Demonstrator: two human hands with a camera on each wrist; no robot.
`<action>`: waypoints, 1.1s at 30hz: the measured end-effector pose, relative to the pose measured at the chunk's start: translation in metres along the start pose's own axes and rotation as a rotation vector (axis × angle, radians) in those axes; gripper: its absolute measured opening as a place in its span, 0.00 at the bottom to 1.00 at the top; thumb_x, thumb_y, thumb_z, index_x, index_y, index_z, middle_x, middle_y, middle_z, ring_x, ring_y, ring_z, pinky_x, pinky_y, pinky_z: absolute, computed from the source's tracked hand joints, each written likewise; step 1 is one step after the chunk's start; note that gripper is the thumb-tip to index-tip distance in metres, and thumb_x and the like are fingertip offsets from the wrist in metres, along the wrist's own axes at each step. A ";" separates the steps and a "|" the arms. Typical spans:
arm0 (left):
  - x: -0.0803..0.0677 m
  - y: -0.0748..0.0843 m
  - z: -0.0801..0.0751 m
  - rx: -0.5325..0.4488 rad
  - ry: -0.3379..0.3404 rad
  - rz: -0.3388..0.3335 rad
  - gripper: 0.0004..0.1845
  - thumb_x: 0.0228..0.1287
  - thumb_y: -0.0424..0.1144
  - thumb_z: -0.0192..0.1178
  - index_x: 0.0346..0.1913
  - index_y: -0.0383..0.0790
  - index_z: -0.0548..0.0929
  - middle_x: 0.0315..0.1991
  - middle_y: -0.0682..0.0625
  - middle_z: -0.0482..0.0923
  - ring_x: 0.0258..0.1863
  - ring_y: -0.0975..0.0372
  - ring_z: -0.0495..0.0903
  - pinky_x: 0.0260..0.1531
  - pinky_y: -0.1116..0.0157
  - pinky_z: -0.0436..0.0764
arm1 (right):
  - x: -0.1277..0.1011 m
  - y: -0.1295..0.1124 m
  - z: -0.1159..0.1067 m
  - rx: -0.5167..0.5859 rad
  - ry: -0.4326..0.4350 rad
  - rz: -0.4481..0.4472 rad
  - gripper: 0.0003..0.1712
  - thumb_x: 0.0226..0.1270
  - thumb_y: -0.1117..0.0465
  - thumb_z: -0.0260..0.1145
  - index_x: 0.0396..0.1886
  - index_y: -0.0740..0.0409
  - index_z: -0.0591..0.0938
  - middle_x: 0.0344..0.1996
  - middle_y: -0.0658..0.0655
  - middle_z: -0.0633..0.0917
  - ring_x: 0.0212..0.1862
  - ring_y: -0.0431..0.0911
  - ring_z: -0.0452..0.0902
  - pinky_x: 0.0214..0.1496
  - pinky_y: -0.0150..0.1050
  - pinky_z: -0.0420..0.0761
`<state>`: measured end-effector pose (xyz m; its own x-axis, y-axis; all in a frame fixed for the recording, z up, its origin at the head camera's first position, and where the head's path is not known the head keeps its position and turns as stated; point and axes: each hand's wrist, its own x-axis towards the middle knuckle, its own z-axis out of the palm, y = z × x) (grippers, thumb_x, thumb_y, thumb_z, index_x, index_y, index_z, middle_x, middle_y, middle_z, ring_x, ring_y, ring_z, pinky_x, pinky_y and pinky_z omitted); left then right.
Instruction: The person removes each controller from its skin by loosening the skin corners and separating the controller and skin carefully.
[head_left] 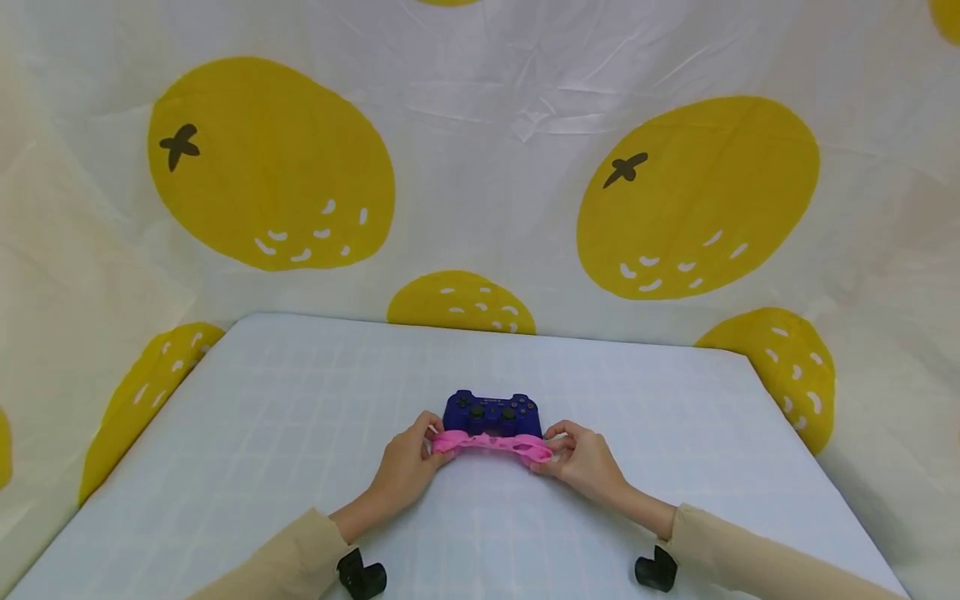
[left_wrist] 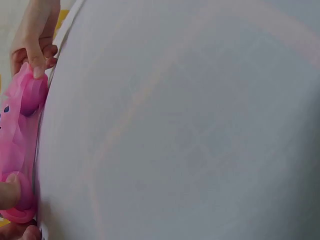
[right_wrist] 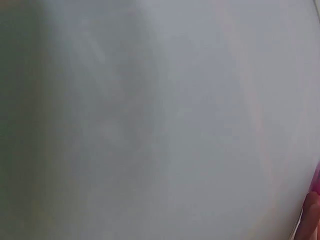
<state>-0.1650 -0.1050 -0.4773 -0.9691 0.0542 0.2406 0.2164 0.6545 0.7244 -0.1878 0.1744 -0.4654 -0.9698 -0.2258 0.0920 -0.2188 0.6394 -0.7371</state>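
Note:
A pink silicone controller sleeve [head_left: 491,442] is held at its two ends, the left end by my left hand [head_left: 406,464] and the right end by my right hand [head_left: 587,463]. Directly behind it, a dark blue game controller [head_left: 492,413] with black thumbsticks shows its upper half, the lower part hidden by the sleeve. In the left wrist view the pink sleeve [left_wrist: 14,140] runs along the left edge, with a thumb [left_wrist: 11,192] on its near end and the other hand [left_wrist: 36,42] pinching its far end. Only fingers [right_wrist: 311,215] and a sliver of pink show in the right wrist view.
The table [head_left: 300,392] wears a pale checked cloth. Behind and beside it hangs a white curtain [head_left: 487,167] printed with large yellow fruit. Black wrist devices [head_left: 362,575] sit below both beige sleeves near the front.

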 end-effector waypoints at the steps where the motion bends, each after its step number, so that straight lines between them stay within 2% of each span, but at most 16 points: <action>1: 0.000 -0.001 0.000 0.002 0.012 0.004 0.18 0.53 0.41 0.72 0.43 0.48 0.74 0.32 0.54 0.81 0.23 0.67 0.67 0.24 0.72 0.66 | -0.001 0.001 0.000 0.005 -0.003 -0.008 0.26 0.40 0.52 0.82 0.38 0.58 0.82 0.28 0.52 0.89 0.19 0.35 0.71 0.22 0.28 0.70; 4: 0.000 -0.005 0.000 0.002 0.061 0.024 0.19 0.47 0.42 0.75 0.40 0.47 0.77 0.26 0.55 0.81 0.23 0.67 0.68 0.25 0.72 0.66 | -0.004 0.001 0.001 0.007 0.000 -0.035 0.27 0.42 0.51 0.81 0.39 0.61 0.85 0.30 0.53 0.89 0.20 0.33 0.73 0.23 0.28 0.74; 7: 0.002 -0.008 -0.001 -0.010 0.100 0.067 0.18 0.43 0.42 0.78 0.34 0.46 0.79 0.23 0.57 0.77 0.23 0.66 0.69 0.26 0.72 0.67 | -0.005 0.001 0.001 -0.001 0.014 -0.059 0.24 0.42 0.49 0.80 0.36 0.61 0.86 0.28 0.53 0.89 0.20 0.33 0.74 0.24 0.28 0.76; 10: 0.005 -0.009 -0.003 -0.039 0.114 0.113 0.17 0.40 0.40 0.79 0.33 0.46 0.81 0.25 0.57 0.78 0.24 0.65 0.71 0.27 0.72 0.71 | -0.003 0.001 0.000 0.001 0.028 -0.078 0.20 0.44 0.50 0.80 0.31 0.58 0.85 0.26 0.52 0.88 0.20 0.33 0.73 0.23 0.28 0.75; 14: 0.009 -0.010 -0.004 -0.101 0.077 0.145 0.18 0.40 0.35 0.78 0.34 0.45 0.81 0.27 0.56 0.77 0.25 0.64 0.73 0.27 0.73 0.73 | 0.001 0.004 -0.003 0.025 0.007 -0.094 0.18 0.45 0.51 0.80 0.29 0.54 0.83 0.26 0.50 0.87 0.20 0.34 0.71 0.22 0.28 0.72; 18: 0.013 -0.013 -0.005 -0.124 0.007 0.166 0.18 0.42 0.33 0.77 0.35 0.45 0.78 0.27 0.57 0.74 0.25 0.65 0.71 0.27 0.74 0.72 | 0.005 0.009 -0.005 0.100 -0.068 -0.100 0.17 0.47 0.54 0.79 0.31 0.55 0.81 0.24 0.53 0.84 0.18 0.34 0.70 0.20 0.28 0.72; 22: 0.014 -0.016 -0.007 -0.056 -0.053 0.259 0.17 0.47 0.34 0.75 0.35 0.44 0.75 0.26 0.56 0.70 0.25 0.68 0.68 0.25 0.74 0.70 | 0.010 0.014 -0.006 0.158 -0.114 -0.122 0.16 0.47 0.57 0.78 0.30 0.57 0.81 0.17 0.53 0.79 0.16 0.33 0.68 0.18 0.28 0.70; 25: 0.014 -0.016 -0.010 0.003 -0.076 0.334 0.16 0.50 0.35 0.73 0.34 0.44 0.73 0.25 0.55 0.68 0.24 0.69 0.65 0.24 0.75 0.67 | 0.013 0.016 -0.005 0.131 -0.107 -0.167 0.15 0.47 0.55 0.79 0.28 0.55 0.81 0.14 0.49 0.75 0.17 0.32 0.65 0.19 0.27 0.66; 27: 0.014 -0.015 -0.011 0.025 -0.083 0.360 0.16 0.51 0.36 0.72 0.33 0.44 0.72 0.24 0.55 0.66 0.24 0.69 0.64 0.23 0.75 0.65 | 0.015 0.017 -0.004 0.105 -0.097 -0.202 0.15 0.47 0.53 0.79 0.26 0.53 0.81 0.13 0.46 0.72 0.18 0.32 0.63 0.19 0.26 0.64; 30: 0.015 -0.014 -0.012 0.021 -0.095 0.353 0.16 0.52 0.37 0.72 0.33 0.44 0.71 0.24 0.56 0.65 0.24 0.69 0.63 0.23 0.75 0.64 | 0.016 0.018 -0.003 0.068 -0.073 -0.245 0.14 0.47 0.52 0.79 0.24 0.49 0.80 0.12 0.44 0.67 0.18 0.32 0.59 0.18 0.26 0.60; 33: 0.016 -0.015 -0.011 -0.005 -0.105 0.309 0.16 0.52 0.38 0.72 0.32 0.45 0.71 0.23 0.56 0.64 0.23 0.70 0.63 0.23 0.76 0.64 | 0.018 0.018 -0.001 0.037 -0.043 -0.262 0.14 0.47 0.51 0.79 0.22 0.47 0.80 0.13 0.42 0.65 0.19 0.32 0.58 0.20 0.25 0.57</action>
<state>-0.1821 -0.1224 -0.4770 -0.8642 0.3278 0.3816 0.5027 0.5913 0.6306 -0.2091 0.1831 -0.4766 -0.8750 -0.4116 0.2548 -0.4568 0.5279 -0.7160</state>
